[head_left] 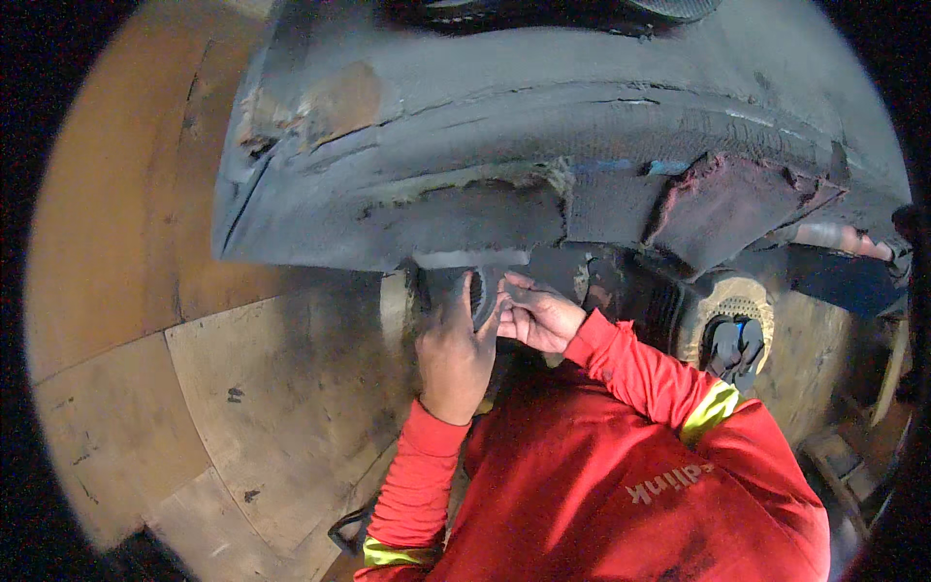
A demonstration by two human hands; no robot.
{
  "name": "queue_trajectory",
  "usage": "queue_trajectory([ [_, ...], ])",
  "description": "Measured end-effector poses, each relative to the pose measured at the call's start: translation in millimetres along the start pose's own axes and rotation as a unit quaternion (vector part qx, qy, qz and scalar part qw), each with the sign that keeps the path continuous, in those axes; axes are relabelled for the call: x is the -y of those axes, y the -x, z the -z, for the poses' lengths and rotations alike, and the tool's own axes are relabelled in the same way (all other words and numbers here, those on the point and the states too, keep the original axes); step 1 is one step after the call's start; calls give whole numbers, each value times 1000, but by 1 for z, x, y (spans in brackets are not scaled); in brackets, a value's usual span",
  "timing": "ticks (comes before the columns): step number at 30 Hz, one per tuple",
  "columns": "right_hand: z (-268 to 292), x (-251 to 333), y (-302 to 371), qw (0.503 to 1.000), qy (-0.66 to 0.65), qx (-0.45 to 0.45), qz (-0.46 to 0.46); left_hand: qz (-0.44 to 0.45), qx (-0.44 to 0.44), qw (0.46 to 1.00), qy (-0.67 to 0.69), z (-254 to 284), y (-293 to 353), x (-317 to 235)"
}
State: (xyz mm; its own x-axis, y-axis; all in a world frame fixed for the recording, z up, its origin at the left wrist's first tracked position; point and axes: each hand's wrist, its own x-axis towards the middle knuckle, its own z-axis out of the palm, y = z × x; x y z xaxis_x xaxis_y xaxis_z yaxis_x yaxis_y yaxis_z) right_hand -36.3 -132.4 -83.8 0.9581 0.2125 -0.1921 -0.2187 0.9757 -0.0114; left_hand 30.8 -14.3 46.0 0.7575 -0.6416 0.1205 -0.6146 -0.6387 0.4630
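The left hand (454, 354) lies back-up with its fingers pressed onto a small dark rubber piece (477, 291), gripping it at the lower edge of a huge worn tyre (543, 126). The right hand (536, 316), just beside it, pinches the same piece from the other side, fingers curled. Directly above both hands a torn rubber flap (465, 221) hangs over and hides the top of the piece. Further out past the right hand sits a peeled reddish patch (727, 204), and below it a tan shoe (729, 325). Beyond the left hand stretch scuffed plywood floor boards (242, 388).
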Motion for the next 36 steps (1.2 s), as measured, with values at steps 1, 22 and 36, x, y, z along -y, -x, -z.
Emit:
queue_trajectory([
  [1,3,1,7,1000,-7,-18,-1,9,13,1000,-3,-8,-3,-2],
  [22,-9,3,-5,999,-17,6,32,22,-8,998,64,-1,6,2],
  [36,-37,25,18,998,60,4,19,29,-72,994,75,5,10,-22],
])
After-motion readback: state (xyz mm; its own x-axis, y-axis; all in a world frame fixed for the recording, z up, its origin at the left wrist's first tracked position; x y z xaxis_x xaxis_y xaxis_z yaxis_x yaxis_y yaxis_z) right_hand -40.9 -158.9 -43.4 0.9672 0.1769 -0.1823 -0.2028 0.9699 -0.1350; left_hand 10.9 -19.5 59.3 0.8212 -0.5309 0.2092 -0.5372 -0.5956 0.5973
